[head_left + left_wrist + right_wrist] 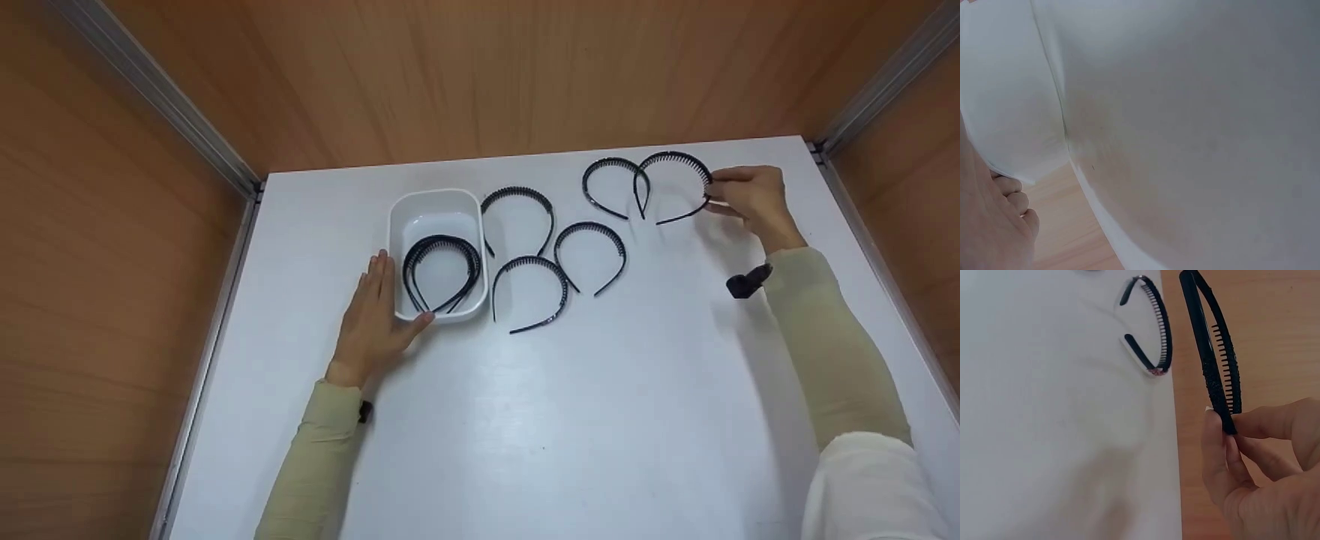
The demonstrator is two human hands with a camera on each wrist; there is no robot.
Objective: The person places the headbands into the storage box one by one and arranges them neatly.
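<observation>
A white rectangular container (391, 225) sits left of centre on the table, with black headbands (429, 243) stacked inside. My left hand (367, 326) rests along its left side, fingers straight and thumb at its near edge; the left wrist view shows the container's outside and part of the hand (994, 219). At the far right, my right hand (756, 196) pinches a black toothed headband (681, 156) by its side. The right wrist view shows that headband (1203, 343) held between thumb and fingertips, above the table surface.
Several more black headbands lie right of the container: one near its far corner (517, 191), one nearer me (531, 260), one further right (592, 227), and one (611, 161) overlapped by the held headband in the head view. Wooden panels (487, 82) border the white table (570, 435).
</observation>
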